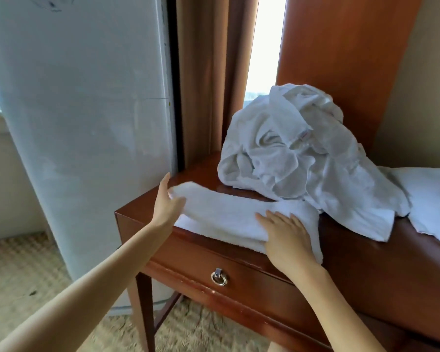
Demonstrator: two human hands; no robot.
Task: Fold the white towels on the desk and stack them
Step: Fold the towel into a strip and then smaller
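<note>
From the head camera, a white folded towel (224,219) lay as a long strip along the front edge of the wooden tabletop (366,240), reaching to its left edge. The left hand (168,201), fingers straight and spread, touched the strip's left end, while the right hand (285,232) lay flat and open, palm down, pressing on its right part. Behind it, toward the back edge, a crumpled pile of white towels (290,148) stood heaped, and another towel (432,199) lay flat at the right edge of view.
</note>
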